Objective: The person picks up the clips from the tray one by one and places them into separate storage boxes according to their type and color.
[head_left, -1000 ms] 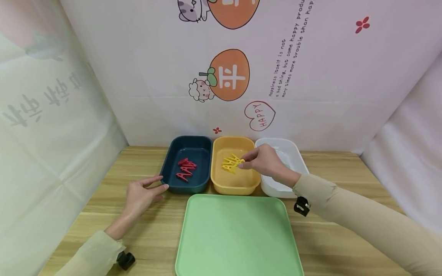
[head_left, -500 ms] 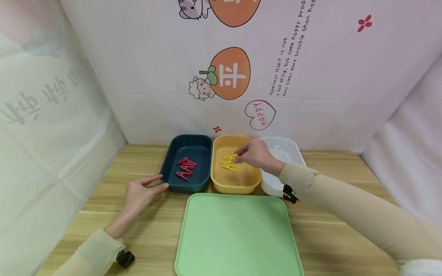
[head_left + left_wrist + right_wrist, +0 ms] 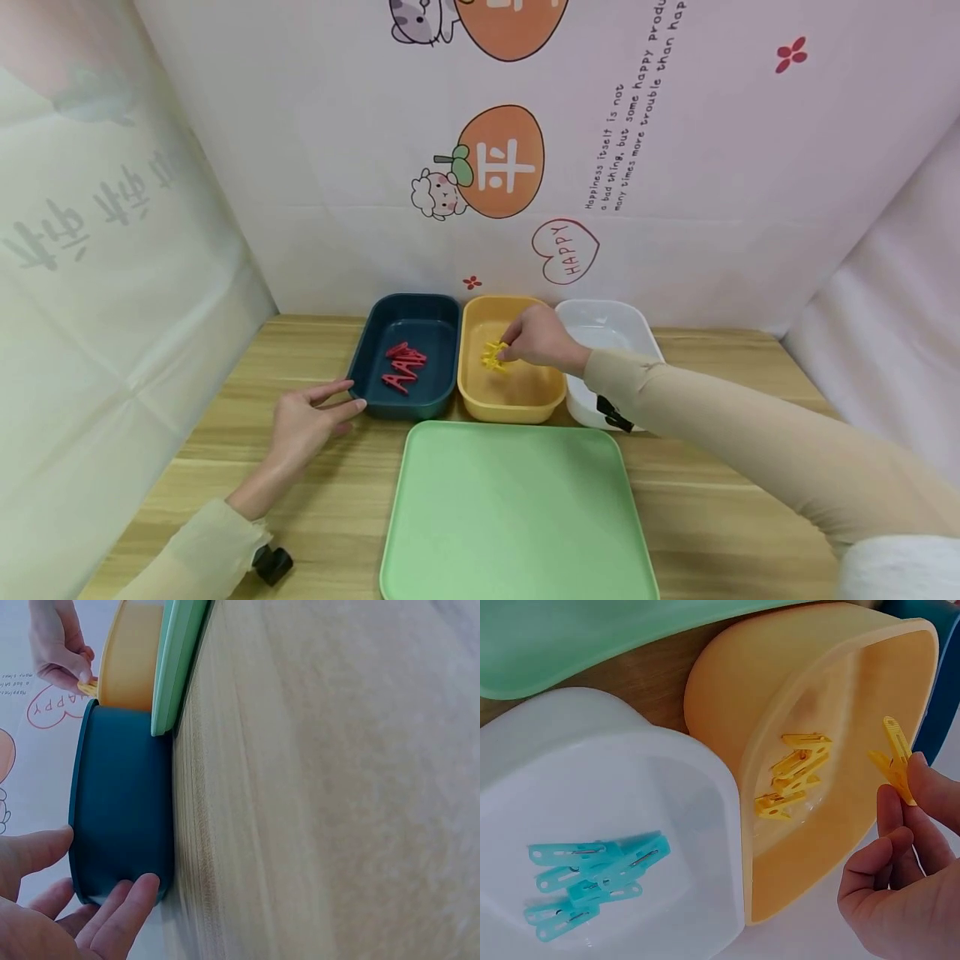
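My right hand (image 3: 538, 335) is over the yellow bin (image 3: 517, 408), pinching a yellow clothespin (image 3: 897, 754) between thumb and fingers. Several other yellow clothespins (image 3: 795, 776) lie on that bin's floor in the right wrist view. At the near left corner of the dark blue bin (image 3: 408, 408), my left hand (image 3: 300, 421) rests its fingertips on the rim and outer wall, fingers extended. Several red clothespins (image 3: 400, 377) lie inside the blue bin. Light blue clothespins (image 3: 596, 874) are piled in the white bin (image 3: 682, 750); my right arm partly covers that bin in the head view.
A flat green tray (image 3: 517, 508) lies in front of the bins on the wooden table (image 3: 337, 517). The three bins stand side by side against a printed cloth backdrop (image 3: 337, 167). More cloth hangs on both sides.
My right hand has shifted left and slightly up in the head view, over the yellow bin, with the yellow clothespin. The left hand has stayed in place at the blue bin.
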### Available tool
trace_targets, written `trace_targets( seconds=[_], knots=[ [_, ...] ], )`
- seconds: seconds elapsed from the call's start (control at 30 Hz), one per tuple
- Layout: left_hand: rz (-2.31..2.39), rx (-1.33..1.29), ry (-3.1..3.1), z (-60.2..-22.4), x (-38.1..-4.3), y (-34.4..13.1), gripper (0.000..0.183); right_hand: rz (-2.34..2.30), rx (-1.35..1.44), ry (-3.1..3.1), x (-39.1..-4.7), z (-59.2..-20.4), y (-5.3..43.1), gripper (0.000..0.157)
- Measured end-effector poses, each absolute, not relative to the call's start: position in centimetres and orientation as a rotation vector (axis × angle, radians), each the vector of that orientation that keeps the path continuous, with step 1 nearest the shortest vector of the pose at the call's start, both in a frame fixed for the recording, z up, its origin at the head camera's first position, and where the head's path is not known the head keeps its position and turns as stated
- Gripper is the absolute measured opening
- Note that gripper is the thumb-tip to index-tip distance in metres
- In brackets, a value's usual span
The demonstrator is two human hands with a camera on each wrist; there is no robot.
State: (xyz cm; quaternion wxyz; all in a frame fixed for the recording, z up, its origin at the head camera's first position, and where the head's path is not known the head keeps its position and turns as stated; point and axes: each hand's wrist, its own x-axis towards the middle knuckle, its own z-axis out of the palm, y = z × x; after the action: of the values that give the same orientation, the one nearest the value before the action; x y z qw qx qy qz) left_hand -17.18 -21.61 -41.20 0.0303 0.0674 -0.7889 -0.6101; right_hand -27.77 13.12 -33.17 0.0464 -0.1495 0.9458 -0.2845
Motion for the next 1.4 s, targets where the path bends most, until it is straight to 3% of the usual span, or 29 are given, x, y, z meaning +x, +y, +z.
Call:
trace_targets(
  seconds=[1.13, 1.4],
  knots=[
    [-1.87, 0.197, -2.437, -41.4, -17.4, -21.7, 0.054, -0.793, -0.317, 2.856, -29.3, -35.0, 10.2, 0.018],
    [-1.881, 0.192, -2.427, -41.4, -17.2, -21.8, 0.055, -0.596, -0.333, 2.882, -29.2, -34.7, 10.9, 0.029]
  ],
)
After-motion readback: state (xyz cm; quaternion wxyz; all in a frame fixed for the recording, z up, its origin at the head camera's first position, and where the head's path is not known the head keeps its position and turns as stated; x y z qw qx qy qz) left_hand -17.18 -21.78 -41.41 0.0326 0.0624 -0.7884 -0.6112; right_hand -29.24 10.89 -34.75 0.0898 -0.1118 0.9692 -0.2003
